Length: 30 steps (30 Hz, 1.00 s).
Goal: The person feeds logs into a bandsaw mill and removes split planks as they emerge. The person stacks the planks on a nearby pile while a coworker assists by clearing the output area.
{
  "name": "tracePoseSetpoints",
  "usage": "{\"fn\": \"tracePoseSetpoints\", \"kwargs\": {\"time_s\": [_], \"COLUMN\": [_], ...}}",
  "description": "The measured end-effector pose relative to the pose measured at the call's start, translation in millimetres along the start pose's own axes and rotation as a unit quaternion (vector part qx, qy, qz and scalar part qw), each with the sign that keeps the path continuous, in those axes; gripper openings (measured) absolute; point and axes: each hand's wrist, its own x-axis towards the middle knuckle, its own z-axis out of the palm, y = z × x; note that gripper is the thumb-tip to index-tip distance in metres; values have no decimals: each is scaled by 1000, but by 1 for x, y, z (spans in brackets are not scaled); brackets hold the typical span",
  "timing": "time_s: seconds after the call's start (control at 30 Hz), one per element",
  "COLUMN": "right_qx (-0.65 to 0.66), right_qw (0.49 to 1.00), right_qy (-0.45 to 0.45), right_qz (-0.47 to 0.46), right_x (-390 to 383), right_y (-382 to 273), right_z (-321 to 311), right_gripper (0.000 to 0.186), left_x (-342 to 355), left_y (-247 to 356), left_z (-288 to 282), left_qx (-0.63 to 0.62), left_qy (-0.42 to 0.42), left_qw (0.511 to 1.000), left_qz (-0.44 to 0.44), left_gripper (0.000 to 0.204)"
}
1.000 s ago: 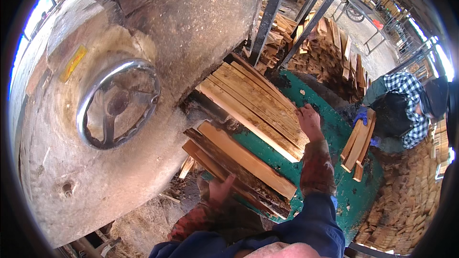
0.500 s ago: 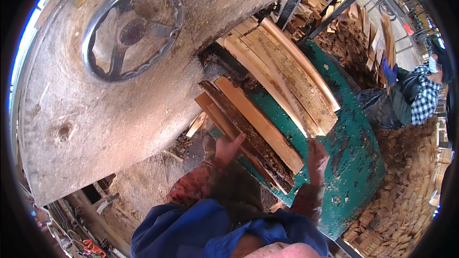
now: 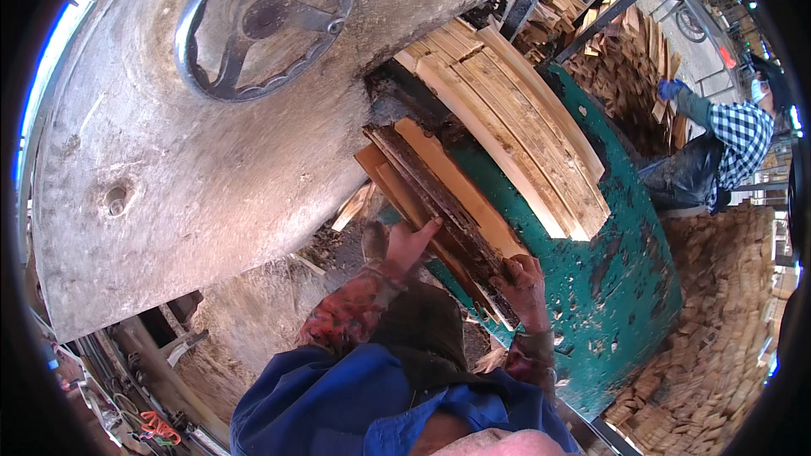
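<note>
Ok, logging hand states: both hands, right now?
Left hand: thumb over the nearer boards, fingers hidden; grip unclear.
Right hand: curled at those boards' ends; closed grip unclear.

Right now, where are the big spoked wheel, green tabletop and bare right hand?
Big spoked wheel (image 3: 266,17), head view: central hub.
Green tabletop (image 3: 621,287), head view: bare surface.
Bare right hand (image 3: 522,289), head view: back of hand.

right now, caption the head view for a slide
Left hand and right hand on the nearer wooden boards at a worn green table, handwheel at upper left.
</note>
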Motion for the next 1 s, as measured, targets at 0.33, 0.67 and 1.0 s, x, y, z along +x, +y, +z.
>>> {"fn": "tracePoseSetpoints", "kwargs": {"time_s": [0.33,0.67,1.0], "right_qx": [23,38,26], "right_qw": [1000,999,997], "right_qy": [-7,37,69], "right_qz": [15,13,13], "right_x": [41,41,42], "right_y": [-31,-18,-19], "right_z": [59,81,84], "right_gripper": [47,45,42], "left_x": [8,10,0], "left_y": [-19,-24,0], "left_z": [-3,2,-4], "left_qx": [-38,-61,-75], "left_qy": [-45,-12,-46], "left_qw": [998,998,996], "left_qz": [-26,10,-19], "left_gripper": [53,47,47]}}
